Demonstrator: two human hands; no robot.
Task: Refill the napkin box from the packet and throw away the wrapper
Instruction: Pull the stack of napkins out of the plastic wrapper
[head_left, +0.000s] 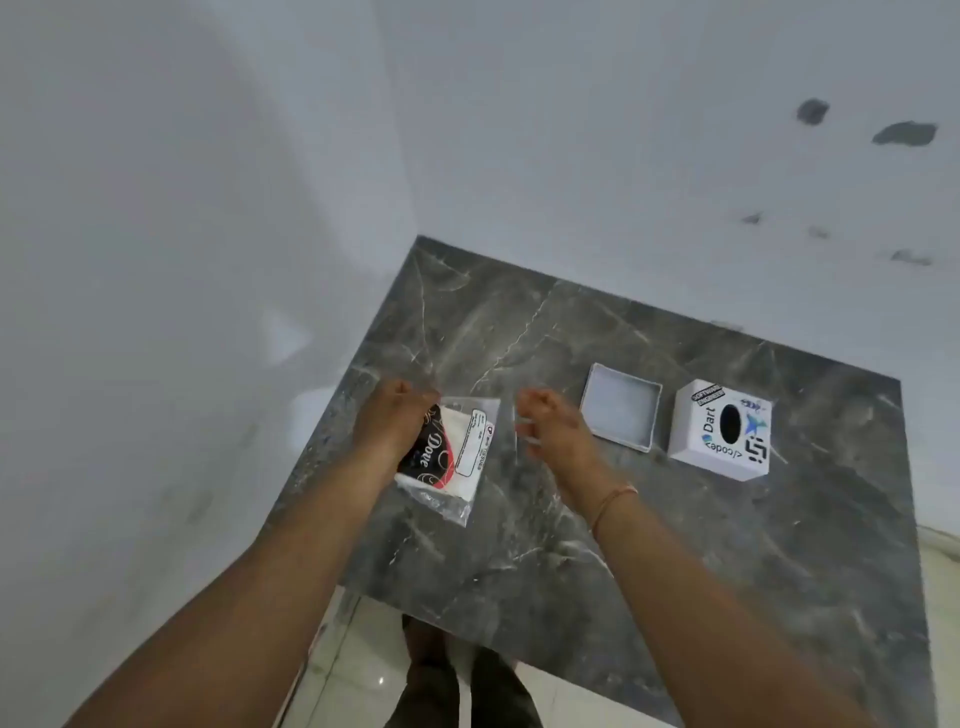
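Observation:
A napkin packet (447, 457) in clear plastic, with a black and red "Dove" print and white napkins inside, is held just above the dark marble counter (649, 545). My left hand (389, 423) grips its left side. My right hand (553, 423) hovers to the packet's right, fingers curled, pinching a thin clear strip of wrapper (522, 426). Further right lies the napkin box's shallow white tray (621, 408), with nothing in it. Beside it stands the white box cover (719, 434), which has stickers and a black oval slot.
White walls meet in a corner behind the counter on the left. The right wall has dark chipped patches (906, 132). The counter's front edge runs above a pale tiled floor (363, 654), where my feet (457, 675) show.

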